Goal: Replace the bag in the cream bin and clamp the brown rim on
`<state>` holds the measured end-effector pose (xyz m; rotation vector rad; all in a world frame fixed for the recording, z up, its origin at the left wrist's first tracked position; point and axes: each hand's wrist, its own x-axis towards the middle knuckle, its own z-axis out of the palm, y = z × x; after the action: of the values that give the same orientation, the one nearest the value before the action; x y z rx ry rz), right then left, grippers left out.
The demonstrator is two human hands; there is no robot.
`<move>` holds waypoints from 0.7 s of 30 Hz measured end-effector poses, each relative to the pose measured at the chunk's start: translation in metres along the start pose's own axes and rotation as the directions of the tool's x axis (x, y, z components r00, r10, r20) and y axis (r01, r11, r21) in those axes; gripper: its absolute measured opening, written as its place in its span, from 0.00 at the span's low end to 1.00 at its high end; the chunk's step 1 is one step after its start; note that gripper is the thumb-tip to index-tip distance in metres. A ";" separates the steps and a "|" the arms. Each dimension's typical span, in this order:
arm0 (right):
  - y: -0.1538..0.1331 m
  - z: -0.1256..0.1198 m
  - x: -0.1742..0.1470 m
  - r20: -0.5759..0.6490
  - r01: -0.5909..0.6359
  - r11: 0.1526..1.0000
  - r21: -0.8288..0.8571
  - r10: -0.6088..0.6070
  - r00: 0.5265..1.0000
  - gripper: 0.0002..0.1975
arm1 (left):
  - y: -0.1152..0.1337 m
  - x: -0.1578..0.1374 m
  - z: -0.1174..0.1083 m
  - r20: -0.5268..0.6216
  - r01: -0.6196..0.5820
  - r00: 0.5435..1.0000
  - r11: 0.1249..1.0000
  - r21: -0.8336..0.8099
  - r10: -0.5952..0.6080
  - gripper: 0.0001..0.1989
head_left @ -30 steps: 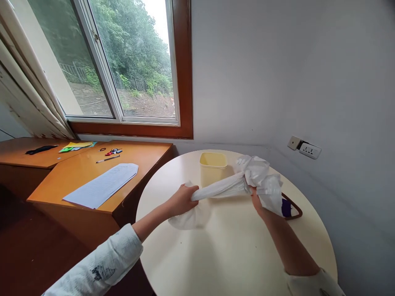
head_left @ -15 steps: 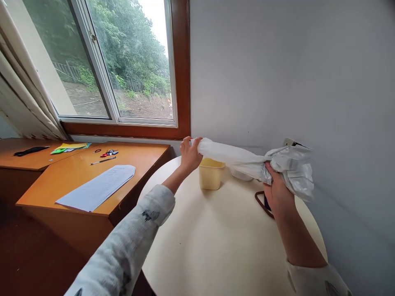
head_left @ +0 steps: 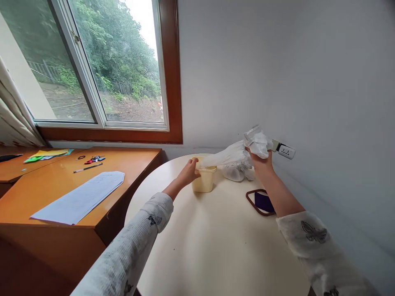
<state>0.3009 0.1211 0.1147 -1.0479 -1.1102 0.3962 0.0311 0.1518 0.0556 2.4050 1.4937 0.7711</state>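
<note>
A white, crumpled plastic bag (head_left: 230, 154) stretches between my two hands, its left end down in the mouth of a small cream-coloured plastic bin (head_left: 203, 181). My left hand (head_left: 187, 172) is closed on that end at the bin's left rim; its fingertips are partly hidden. Higher up on the right, my right hand (head_left: 261, 161) grips the bunched other part of the bag. Below the stretched bag lies a clear plastic container or wrapping (head_left: 234, 173), partly covered. Nearer my right forearm is a brown-rimmed loop with dark purple cloth (head_left: 263, 202), partly hidden by the arm.
The round cream table (head_left: 212, 238) stands against the wall, below a power socket (head_left: 286, 151). At left, an orange-brown desk (head_left: 135, 158) holds paper sheets (head_left: 82, 197), a pen (head_left: 88, 167), small keys or trinkets (head_left: 94, 159) and coloured papers (head_left: 46, 154). A window is behind.
My left hand has lowered the bag's end into the bin's mouth. The right hand has raised the bunched part relative to the table. The view has shifted slightly right.
</note>
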 end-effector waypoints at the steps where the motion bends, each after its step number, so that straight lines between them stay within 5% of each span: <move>1: -0.003 0.003 0.004 -0.024 0.008 1.000 0.029 -0.007 1.000 0.23 | -0.002 -0.001 0.000 -0.010 -0.010 1.000 1.000 0.002 0.010 0.25; 5: -0.015 0.009 0.011 -0.033 0.055 0.991 0.125 -0.051 0.998 0.15 | -0.003 -0.008 -0.002 -0.005 -0.084 0.996 0.996 -0.005 0.084 0.08; 11: -0.038 0.017 0.006 0.173 0.026 0.995 0.100 -0.043 0.984 0.10 | 0.015 -0.036 -0.017 0.070 -0.221 0.971 0.970 -0.099 0.229 0.07; 16: -0.054 0.027 -0.009 0.402 -0.014 0.998 0.054 -0.009 0.916 0.09 | 0.035 -0.063 -0.031 0.163 -0.292 0.932 0.937 -0.191 0.324 0.10; 21: -0.067 0.031 -0.031 0.613 0.024 0.999 -0.029 -0.001 0.790 0.07 | 0.044 -0.082 -0.041 0.260 -0.276 0.900 0.919 -0.280 0.349 0.11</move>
<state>0.2456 0.0810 0.1568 -0.9616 -1.7109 0.7444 0.0148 0.0553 0.0832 2.4676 0.8544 0.5609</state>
